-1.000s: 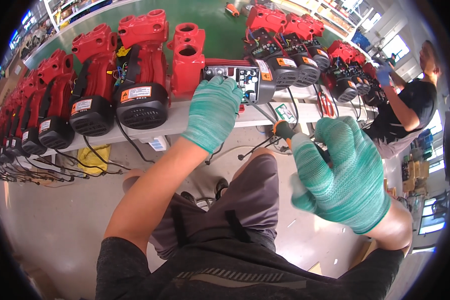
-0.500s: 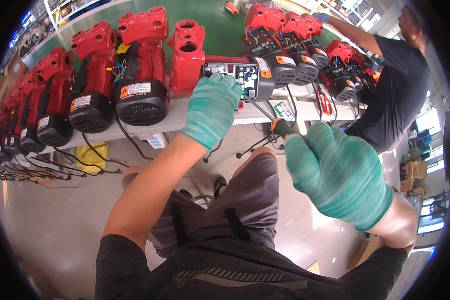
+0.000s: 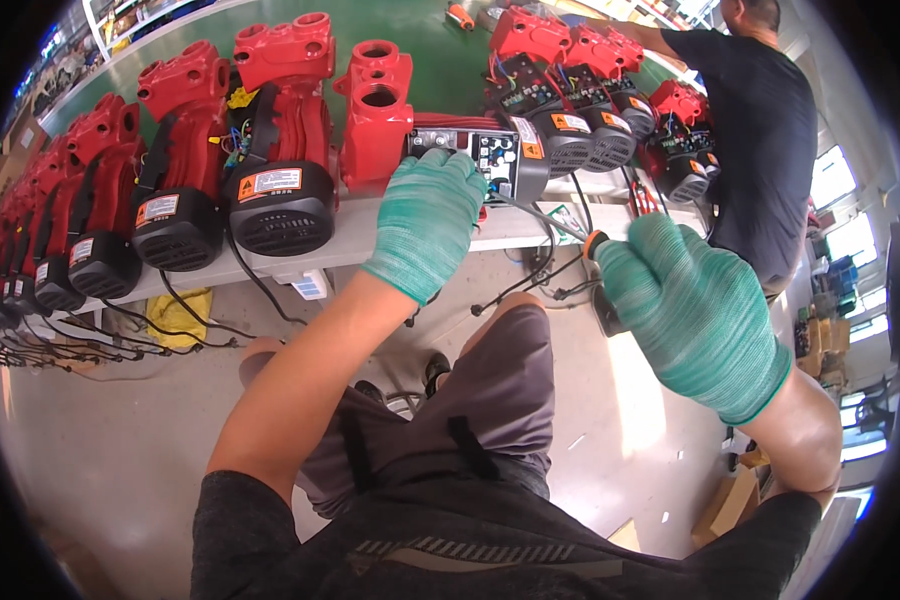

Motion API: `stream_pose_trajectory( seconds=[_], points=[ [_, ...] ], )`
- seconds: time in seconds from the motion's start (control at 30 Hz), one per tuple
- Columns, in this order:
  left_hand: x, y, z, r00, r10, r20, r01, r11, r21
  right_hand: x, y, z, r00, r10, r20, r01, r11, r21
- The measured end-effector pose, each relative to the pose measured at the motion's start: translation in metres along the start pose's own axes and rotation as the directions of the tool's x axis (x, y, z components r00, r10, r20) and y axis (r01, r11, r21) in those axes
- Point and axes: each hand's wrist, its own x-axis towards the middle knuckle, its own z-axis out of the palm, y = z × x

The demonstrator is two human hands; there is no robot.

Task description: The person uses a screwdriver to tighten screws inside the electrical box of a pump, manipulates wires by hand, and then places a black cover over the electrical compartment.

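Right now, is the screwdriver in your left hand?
No, the right hand grips the screwdriver, while the left hand rests by the circuit board.

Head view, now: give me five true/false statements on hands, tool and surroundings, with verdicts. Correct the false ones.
1. The right hand holds a screwdriver. True.
2. The left hand rests on a red-and-black unit with an exposed circuit board. True.
3. Both hands are bare. False: both wear green gloves.
4. The screwdriver's shaft points away from the circuit board. False: it points toward it; the tip is too small to make out.
5. A co-worker in a dark top is at the left of the picture. False: the co-worker is at the upper right.
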Motion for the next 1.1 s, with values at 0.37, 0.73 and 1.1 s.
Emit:
stream_pose_trajectory(
  seconds=[0.37, 0.73, 1.1],
  points=[
    [0.001, -0.001, 0.001, 1.000, -0.007, 0.008, 0.006, 1.000, 0.023, 0.009, -0.018, -0.017, 0.969, -0.220, 0.116, 0.219, 0.975, 0.025],
    [0.001, -0.001, 0.004, 0.999, 0.012, -0.032, -0.013, 0.999, -0.032, 0.016, -0.026, -0.022, 0.993, 0.011, 0.119, -0.006, 0.999, -0.045],
    [0.001, -0.002, 0.001, 0.999, 0.021, -0.037, -0.021, 1.000, -0.023, 0.015, -0.013, 0.000, 0.971, 0.236, 0.021, -0.220, 0.866, 0.448]
  ],
)
